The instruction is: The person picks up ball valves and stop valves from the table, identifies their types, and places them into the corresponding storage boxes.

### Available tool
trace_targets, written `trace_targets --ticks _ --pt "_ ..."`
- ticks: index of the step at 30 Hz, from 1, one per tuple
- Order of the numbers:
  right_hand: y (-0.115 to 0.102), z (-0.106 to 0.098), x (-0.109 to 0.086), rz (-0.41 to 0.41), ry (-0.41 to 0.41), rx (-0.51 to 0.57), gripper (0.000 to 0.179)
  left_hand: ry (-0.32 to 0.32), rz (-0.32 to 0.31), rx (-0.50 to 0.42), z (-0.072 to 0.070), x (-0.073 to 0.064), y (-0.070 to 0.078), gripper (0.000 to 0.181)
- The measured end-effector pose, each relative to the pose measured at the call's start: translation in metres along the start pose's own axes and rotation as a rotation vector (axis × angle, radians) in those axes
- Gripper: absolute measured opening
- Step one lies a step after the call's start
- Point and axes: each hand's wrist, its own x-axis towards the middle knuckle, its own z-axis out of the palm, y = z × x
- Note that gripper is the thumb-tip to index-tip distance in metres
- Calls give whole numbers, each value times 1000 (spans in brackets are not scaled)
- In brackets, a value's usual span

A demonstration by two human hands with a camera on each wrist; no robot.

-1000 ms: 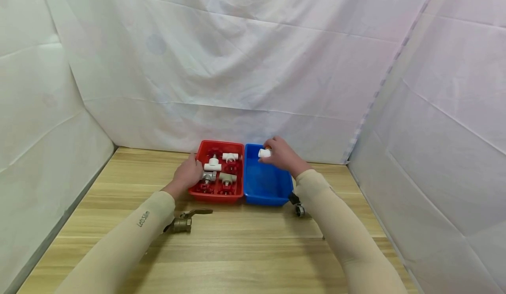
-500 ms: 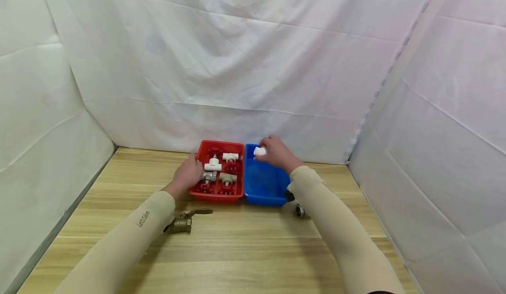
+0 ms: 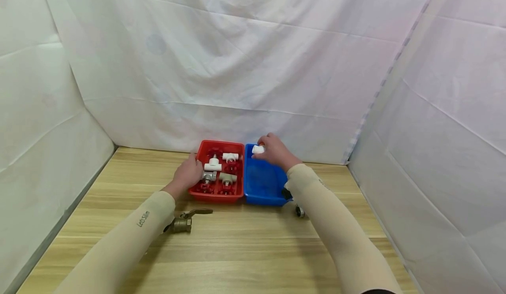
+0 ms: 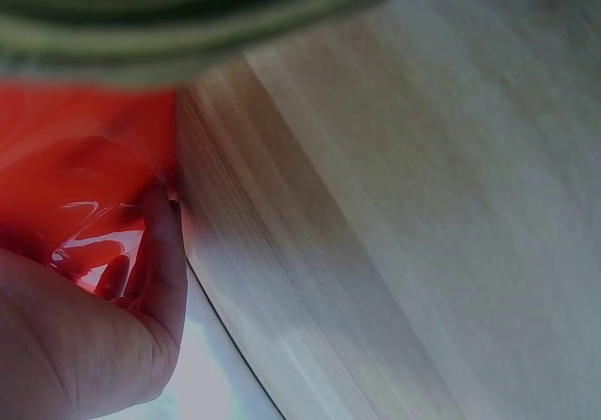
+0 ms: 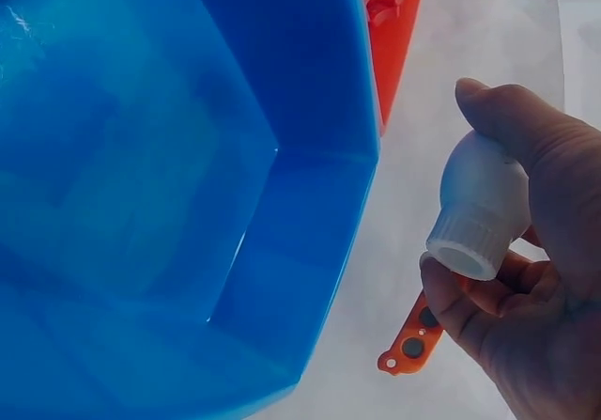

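Observation:
My right hand (image 3: 275, 150) holds a white plastic ball valve (image 5: 479, 204) over the far left corner of the blue tray (image 3: 262, 177). Its orange lever handle (image 5: 413, 340) sticks out below the fingers in the right wrist view. Thumb and fingers pinch the valve's white body, with its round opening turned outward. At the left, my other hand (image 3: 188, 172) grips the left side of the red tray (image 3: 217, 199), fingers against the outer wall in the left wrist view. White stop valves (image 3: 212, 165), a beige one (image 3: 227, 178) and a silver one (image 3: 208, 177), with red handwheels, lie inside.
A brass ball valve (image 3: 182, 224) with a lever lies on the wooden table (image 3: 237, 250) near my left forearm. Beside my right forearm is a metal fitting (image 3: 300, 211), partly hidden. White cloth (image 3: 237, 65) hangs behind the trays and on both sides.
My right hand has moved a little left and farther back with the ball valve, over the blue tray's far left corner. The left hand keeps its place on the red tray.

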Motion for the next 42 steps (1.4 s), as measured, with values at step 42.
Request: trace_targets --ticks 42 --pt "5 30 24 34 -19 -105 57 27 22 -12 -2 -7 -1 54"
